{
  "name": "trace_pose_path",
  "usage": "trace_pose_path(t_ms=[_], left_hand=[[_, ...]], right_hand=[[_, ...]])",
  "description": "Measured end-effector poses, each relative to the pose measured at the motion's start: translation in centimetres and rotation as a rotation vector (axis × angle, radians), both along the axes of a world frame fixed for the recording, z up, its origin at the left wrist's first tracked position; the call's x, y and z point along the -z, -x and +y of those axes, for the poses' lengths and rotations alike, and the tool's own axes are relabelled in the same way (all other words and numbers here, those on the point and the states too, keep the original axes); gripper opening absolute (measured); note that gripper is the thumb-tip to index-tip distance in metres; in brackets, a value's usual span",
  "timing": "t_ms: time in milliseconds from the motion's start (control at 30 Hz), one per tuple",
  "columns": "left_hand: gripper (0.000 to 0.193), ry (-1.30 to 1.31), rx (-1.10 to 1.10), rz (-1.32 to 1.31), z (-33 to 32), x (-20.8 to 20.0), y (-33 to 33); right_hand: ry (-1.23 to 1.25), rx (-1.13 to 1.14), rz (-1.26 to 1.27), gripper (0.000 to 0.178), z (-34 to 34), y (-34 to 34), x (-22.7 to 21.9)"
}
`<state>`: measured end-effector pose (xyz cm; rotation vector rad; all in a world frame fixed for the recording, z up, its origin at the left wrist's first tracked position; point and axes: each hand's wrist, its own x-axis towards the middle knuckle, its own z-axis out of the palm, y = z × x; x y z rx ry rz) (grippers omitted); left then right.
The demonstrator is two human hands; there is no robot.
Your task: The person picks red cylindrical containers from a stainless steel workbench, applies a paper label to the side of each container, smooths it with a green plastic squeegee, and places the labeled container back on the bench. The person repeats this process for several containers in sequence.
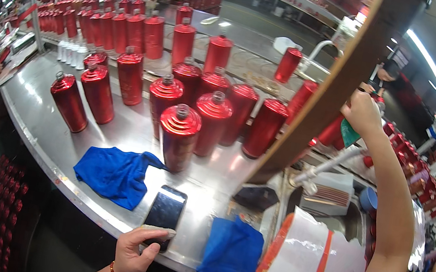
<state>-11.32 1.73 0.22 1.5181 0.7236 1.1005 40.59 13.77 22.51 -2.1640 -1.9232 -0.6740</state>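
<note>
At lower centre the left hand (135, 252) curls over the smartphone (166, 208) (grip indeterminable), while at upper right the right hand (363, 111) appears closed on a green cloth (349, 134), work evidently under way, completion of the central red bottles (211, 127) unverifiable.

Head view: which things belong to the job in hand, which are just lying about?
Likely job: shiny red metallic bottles; thin green piece at the right hand.

Apparently lying about: black rectangular smartphone by the left hand; crumpled blue cloth; white and orange sheet.
</note>
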Motion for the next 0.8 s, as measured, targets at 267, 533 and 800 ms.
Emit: trace_pose_path(t_ms=[267, 533, 800], left_hand=[[0.035, -0.246, 0.004, 0.215, 1.2, 0.2, 0.6], [0.043, -0.515, -0.19, 0.392, 2.7, -0.4, 0.5], [0.043, -0.736, -0.431, 0.404, 11.1, -6.8, 4.0]], right_hand=[[-0.061, -0.165, 0.184, 0.029, 12.2, 0.3, 2.5], [0.005, -0.119, 0.151, 0.032, 11.8, -4.4, 4.3], [-0.028, -0.105, 0.439, 0.028, 6.6, -3.4, 3.3]])
